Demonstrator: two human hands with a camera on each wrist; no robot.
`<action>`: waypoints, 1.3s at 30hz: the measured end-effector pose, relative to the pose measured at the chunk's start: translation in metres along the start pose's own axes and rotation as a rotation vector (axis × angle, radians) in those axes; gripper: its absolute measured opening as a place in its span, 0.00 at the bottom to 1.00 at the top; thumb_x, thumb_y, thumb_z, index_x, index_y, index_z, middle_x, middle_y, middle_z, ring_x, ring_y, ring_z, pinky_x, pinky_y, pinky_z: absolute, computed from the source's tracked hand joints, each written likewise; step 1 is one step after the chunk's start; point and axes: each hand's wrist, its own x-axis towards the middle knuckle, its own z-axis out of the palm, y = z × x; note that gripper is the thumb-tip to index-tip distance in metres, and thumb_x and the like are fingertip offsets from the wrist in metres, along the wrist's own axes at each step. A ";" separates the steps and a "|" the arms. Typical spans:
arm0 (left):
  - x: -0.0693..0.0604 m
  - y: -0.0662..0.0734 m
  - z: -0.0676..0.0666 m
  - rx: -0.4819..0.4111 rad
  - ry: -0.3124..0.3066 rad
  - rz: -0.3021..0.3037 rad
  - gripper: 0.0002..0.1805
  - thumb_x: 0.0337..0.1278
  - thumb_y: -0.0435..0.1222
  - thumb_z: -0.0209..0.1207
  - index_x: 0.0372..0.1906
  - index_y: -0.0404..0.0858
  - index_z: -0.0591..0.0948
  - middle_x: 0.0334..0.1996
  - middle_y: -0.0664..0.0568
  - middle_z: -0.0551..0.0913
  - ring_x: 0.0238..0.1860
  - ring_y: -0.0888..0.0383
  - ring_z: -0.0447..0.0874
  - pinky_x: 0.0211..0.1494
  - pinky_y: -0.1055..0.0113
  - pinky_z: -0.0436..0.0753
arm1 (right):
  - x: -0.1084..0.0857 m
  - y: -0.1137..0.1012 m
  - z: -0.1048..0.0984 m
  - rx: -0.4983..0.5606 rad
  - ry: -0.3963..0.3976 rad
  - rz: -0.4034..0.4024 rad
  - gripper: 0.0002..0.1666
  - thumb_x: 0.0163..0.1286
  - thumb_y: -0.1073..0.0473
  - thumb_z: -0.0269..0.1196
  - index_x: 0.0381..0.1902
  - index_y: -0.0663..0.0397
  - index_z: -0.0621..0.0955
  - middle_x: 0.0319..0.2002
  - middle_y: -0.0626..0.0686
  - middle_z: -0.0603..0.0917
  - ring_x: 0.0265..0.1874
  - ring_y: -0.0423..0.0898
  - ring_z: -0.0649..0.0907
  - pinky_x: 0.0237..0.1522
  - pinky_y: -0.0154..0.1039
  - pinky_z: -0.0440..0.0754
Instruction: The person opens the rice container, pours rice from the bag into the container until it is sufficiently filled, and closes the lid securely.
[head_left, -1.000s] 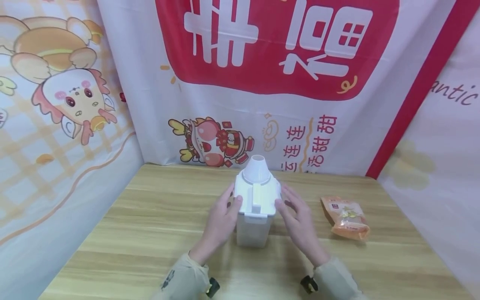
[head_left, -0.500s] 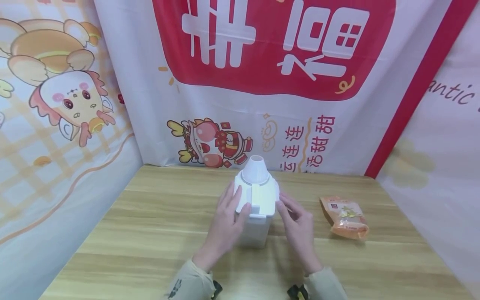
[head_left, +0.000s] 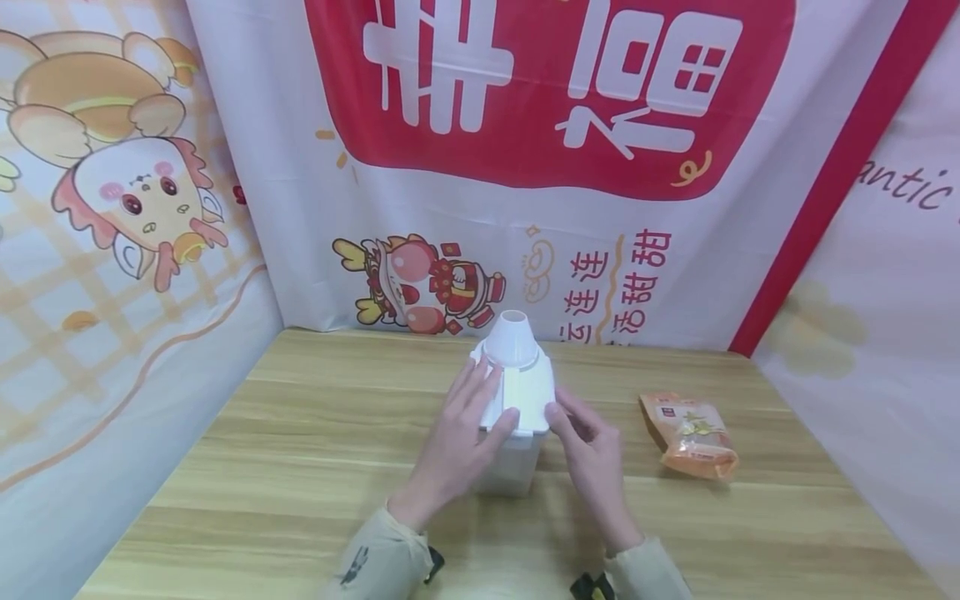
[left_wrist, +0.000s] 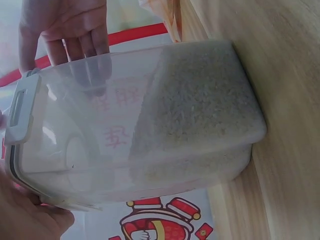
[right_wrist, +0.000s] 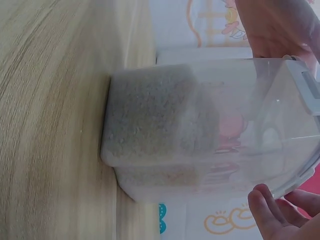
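Observation:
A clear rice storage container [left_wrist: 195, 95], part filled with rice, stands upright on the table. Its white lid [head_left: 531, 392] is on, topped by a white cone-shaped cup [head_left: 513, 342]. My left hand [head_left: 457, 437] lies over the lid's left side, fingers extended on top and thumb near the front edge. With bent fingers and thumb, my right hand [head_left: 592, 450] holds the lid's right edge near the front corner. In the right wrist view, right fingertips [right_wrist: 262, 197] touch the wall just below the rim. A latch [left_wrist: 22, 107] shows on the front.
An orange snack packet [head_left: 693, 437] lies on the wooden table [head_left: 315, 467] to the right of the container. Behind the table hangs a printed cloth [head_left: 420, 200], with more patterned cloth at both sides.
My left hand has slid from the container's left side up and rightward onto the lid. My right hand has shifted slightly at the lid's right edge. The container stays in place.

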 end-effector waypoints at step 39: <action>0.002 0.004 0.007 0.096 0.012 0.029 0.34 0.75 0.58 0.38 0.76 0.44 0.60 0.75 0.50 0.58 0.76 0.47 0.46 0.73 0.46 0.54 | 0.002 -0.019 0.008 0.048 0.060 0.205 0.25 0.69 0.44 0.64 0.56 0.55 0.83 0.57 0.48 0.82 0.49 0.48 0.84 0.60 0.50 0.75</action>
